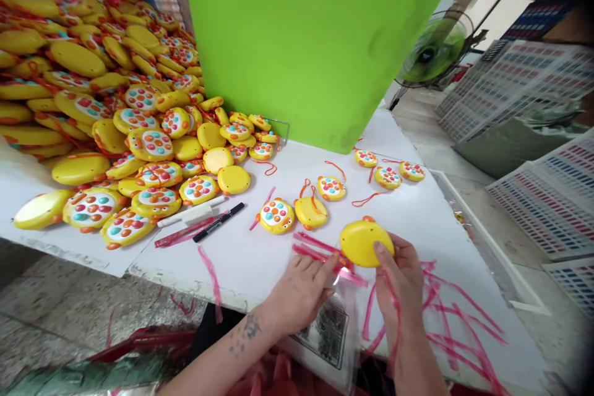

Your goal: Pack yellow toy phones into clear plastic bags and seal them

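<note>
Animal toy (365, 244), back up, pinched in your right hand (404, 275), a pink ribbon (396, 308) along its palm.
Probably light, stiff, slick: take the rim. Beside it, your left hand (299, 291) half-curls by pink strips (320, 243); its grip, I can't tell.

Toy pile (153, 143) left of panel (297, 43), fan (434, 52) right.

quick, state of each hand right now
Left hand: at the pink strips; whether it grips anything can't be told.
Right hand: closed on a yellow toy, thumb on its plain side.
</note>
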{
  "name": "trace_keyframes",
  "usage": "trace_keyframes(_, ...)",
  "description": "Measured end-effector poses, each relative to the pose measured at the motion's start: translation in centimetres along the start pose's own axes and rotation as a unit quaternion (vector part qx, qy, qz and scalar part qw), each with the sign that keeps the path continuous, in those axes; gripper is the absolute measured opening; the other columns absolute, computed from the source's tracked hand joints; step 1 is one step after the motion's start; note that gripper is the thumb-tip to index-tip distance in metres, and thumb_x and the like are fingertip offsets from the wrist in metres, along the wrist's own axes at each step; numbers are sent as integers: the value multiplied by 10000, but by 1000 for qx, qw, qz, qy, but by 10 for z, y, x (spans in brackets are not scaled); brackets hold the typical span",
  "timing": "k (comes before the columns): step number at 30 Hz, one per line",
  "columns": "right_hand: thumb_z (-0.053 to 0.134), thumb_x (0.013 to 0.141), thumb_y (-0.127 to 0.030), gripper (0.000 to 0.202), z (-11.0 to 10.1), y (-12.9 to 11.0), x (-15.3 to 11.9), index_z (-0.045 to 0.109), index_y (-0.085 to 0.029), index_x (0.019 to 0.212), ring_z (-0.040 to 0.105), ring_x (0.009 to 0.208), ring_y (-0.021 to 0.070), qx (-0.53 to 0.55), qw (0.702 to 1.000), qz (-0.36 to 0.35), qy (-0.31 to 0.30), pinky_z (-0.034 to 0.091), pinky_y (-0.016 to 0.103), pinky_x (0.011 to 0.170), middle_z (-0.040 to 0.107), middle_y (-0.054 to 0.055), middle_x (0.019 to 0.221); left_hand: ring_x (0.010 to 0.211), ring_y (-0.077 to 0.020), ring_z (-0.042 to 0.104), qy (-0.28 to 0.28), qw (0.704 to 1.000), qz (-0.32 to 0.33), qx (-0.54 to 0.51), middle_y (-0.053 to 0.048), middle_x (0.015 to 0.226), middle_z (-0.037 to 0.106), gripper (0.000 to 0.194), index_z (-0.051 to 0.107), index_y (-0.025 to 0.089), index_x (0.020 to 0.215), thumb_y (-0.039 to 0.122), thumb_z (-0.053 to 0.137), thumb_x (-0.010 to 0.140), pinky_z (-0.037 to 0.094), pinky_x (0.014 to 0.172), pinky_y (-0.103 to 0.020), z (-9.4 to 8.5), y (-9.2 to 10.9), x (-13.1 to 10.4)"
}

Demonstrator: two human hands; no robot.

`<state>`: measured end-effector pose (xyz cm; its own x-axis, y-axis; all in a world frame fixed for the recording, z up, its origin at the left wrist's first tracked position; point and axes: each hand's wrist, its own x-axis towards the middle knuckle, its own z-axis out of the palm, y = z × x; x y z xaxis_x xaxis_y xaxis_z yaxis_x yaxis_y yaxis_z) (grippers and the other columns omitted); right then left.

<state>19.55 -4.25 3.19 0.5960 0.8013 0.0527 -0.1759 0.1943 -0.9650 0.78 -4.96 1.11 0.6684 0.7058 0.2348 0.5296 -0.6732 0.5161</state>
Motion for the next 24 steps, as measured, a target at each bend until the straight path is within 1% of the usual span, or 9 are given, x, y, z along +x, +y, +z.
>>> trace_keyframes(3, 768, 664, -319, 348, -9, -7, -1, 622, -218, 963, 647, 822, 203, 26, 995, 12, -92, 527, 361, 717, 674, 57, 957, 930, -230, 508, 27, 994, -41, -97, -102, 1022, 604, 697, 37, 120, 1470, 297, 450, 938, 412, 904, -414, -1, -4, 1)
trace_keyframes(6, 780, 649, -328, 357, -20, -7, -3, 629, -216, 953, 651, 754, 205, -2, 982, 39, -186, 531, 344, 648, 681, 59, 883, 930, -221, 512, 29, 991, -46, -123, -99, 1017, 601, 505, 262, 141, 1407, 293, 414, 951, 411, 881, -390, -4, -5, 2)
trace_keyframes(9, 774, 667, -315, 340, -23, 1, -2, 610, -211, 946, 647, 742, 193, -50, 990, 6, -130, 529, 327, 641, 678, 50, 856, 890, -223, 509, 9, 997, -7, -72, -87, 975, 603, 260, 544, 178, 1148, 271, 404, 950, 392, 824, -382, -6, -3, 3)
trace_keyframes(11, 768, 681, -320, 351, -22, 7, 0, 593, -204, 962, 645, 763, 194, -98, 990, -12, -97, 533, 329, 665, 675, 53, 874, 866, -218, 505, 10, 999, 18, -37, -72, 943, 607, 236, 571, 200, 1112, 256, 410, 949, 376, 794, -372, -5, -3, 3)
trace_keyframes(13, 759, 694, -338, 378, -19, 11, -1, 577, -198, 995, 642, 789, 199, -155, 981, -7, -119, 538, 331, 683, 670, 62, 905, 860, -209, 507, 25, 999, 27, -18, -60, 926, 610, 226, 574, 215, 1111, 231, 418, 948, 367, 782, -364, -1, -4, 3)
trace_keyframes(17, 663, 776, -421, 365, -11, 13, -7, 585, -189, 1047, 635, 792, 207, -248, 946, 9, -208, 548, 333, 677, 673, 82, 938, 805, -193, 513, 80, 997, -2, -7, -41, 824, 605, 170, 605, 181, 882, 268, 470, 936, 379, 760, -357, 5, -6, 2)
trace_keyframes(21, 529, 866, -432, 308, -7, 11, -11, 678, -213, 1023, 614, 981, 232, -325, 878, -40, -349, 493, 385, 882, 684, 80, 1037, 957, -226, 509, 131, 991, -11, -15, -75, 992, 615, 134, 590, 166, 894, 267, 505, 919, 400, 872, -397, 4, -5, 0)
trace_keyframes(23, 491, 885, -441, 321, -11, 6, -9, 704, -224, 990, 580, 1067, 237, -352, 858, -72, -368, 445, 384, 948, 667, 78, 1095, 1064, -234, 487, 143, 989, -7, -43, -88, 1118, 593, 105, 584, 168, 922, 245, 513, 913, 389, 945, -406, 3, -5, -1)
trace_keyframes(24, 472, 892, -453, 342, -14, 4, -7, 704, -221, 985, 580, 1062, 236, -372, 858, -80, -345, 444, 376, 939, 666, 81, 1087, 1095, -231, 481, 142, 988, -11, -60, -90, 1158, 580, 96, 582, 171, 925, 239, 516, 911, 387, 965, -403, 2, -5, -1)
